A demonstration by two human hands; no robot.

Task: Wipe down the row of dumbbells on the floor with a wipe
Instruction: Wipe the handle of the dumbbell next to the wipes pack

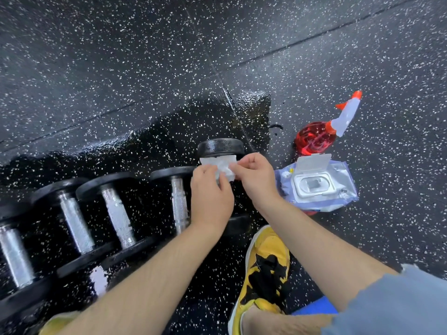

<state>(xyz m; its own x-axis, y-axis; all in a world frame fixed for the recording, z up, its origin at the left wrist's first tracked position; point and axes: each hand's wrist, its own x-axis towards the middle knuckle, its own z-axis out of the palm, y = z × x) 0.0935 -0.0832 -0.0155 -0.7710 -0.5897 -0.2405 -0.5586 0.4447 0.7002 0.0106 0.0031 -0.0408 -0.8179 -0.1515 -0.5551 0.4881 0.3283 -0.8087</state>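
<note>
Okay, no lettering to call: the print on the pack (338, 180) is too small to read. It lies on the floor (121, 68) just right of the hands, its white flip lid standing open over the oval dispensing slot; whatever is in the slot is unclear. Just behind it a bottle (314, 139) of red liquid lies tipped over, white trigger head with orange tips pointing away.

Both hands are on the wipe (217, 163). The left hand (210, 197) and right hand (254, 175) each have fingers curled and clamped on the white, crumpled sheet, stretching it just above the rightmost weight in the row. The dumbbells (118, 213) lie side by side from lower left to centre, with black round heads and knurled silver handles, on glossy wet speckled rubber. A yellow-and-black shoe (266, 250) sits beside the row's end.
</note>
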